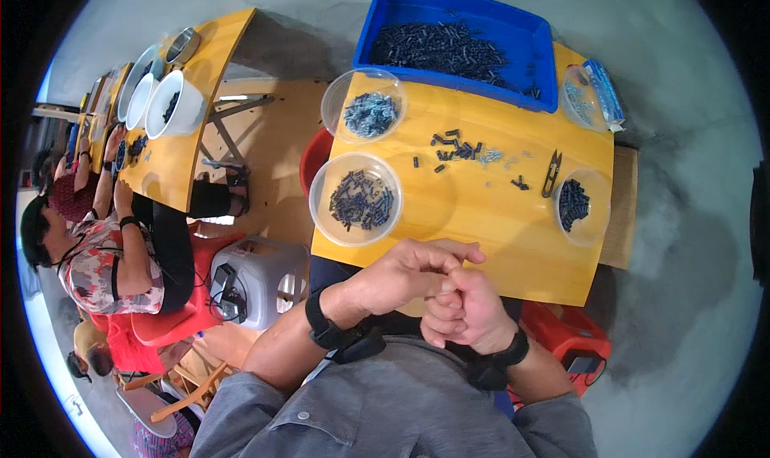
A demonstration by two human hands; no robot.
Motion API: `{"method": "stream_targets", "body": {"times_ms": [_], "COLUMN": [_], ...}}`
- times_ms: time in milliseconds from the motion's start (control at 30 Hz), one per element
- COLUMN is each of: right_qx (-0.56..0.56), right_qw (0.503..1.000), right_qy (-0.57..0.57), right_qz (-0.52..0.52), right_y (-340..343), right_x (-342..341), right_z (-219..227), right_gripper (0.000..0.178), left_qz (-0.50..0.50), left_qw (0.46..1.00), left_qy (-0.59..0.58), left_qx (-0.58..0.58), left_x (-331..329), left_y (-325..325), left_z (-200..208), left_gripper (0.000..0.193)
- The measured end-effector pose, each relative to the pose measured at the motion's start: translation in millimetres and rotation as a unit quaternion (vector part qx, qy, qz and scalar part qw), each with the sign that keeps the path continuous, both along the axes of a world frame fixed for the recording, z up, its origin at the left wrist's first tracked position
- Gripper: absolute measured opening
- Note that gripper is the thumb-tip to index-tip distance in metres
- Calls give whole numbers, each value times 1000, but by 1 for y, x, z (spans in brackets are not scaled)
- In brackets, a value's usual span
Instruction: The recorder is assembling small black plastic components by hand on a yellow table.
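Note:
My left hand (407, 275) and my right hand (472, 312) meet in front of my body, just off the near table edge. Both have bent fingers, and their fingertips and thumbs press together; anything between them is too small or hidden to make out. Beyond them, small dark plastic pieces (457, 147) lie loose on the yellow table (457, 217) beside a few clear bits (489, 157). A small dark cluster (520, 183) lies nearer. Black thread snips (552, 174) rest to the right.
Round clear tubs hold dark pieces (361, 201), bluish clear pieces (370, 115) and more dark pieces (573, 205). A blue tray (529, 49) of dark pieces stands at the far edge, near a blue-white packet (603, 97). People (120, 257) sit at another table (172, 165) on the left.

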State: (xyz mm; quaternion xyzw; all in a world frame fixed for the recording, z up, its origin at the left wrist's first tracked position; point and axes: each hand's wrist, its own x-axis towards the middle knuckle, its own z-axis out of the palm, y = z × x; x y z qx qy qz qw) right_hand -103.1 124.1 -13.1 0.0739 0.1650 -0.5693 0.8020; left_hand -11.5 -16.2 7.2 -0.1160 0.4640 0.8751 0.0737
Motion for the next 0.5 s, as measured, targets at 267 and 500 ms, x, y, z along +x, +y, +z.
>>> {"method": "stream_targets", "body": {"times_ms": [267,500], "right_qx": [54,190], "right_qw": [995,732], "right_qy": [-8,643], "right_qz": [-89,-119], "right_y": [6,43], "right_x": [4,-73], "right_z": [-9,13], "right_gripper": [39,32], "left_qz": [-1,63], "left_qw": [995,991], "left_qy": [-100,-39], "left_qx": [-22,-114], "left_x": [-2,-13], "left_y": [7,43], "left_z": [-16,-45], "left_gripper": [22,39]}}
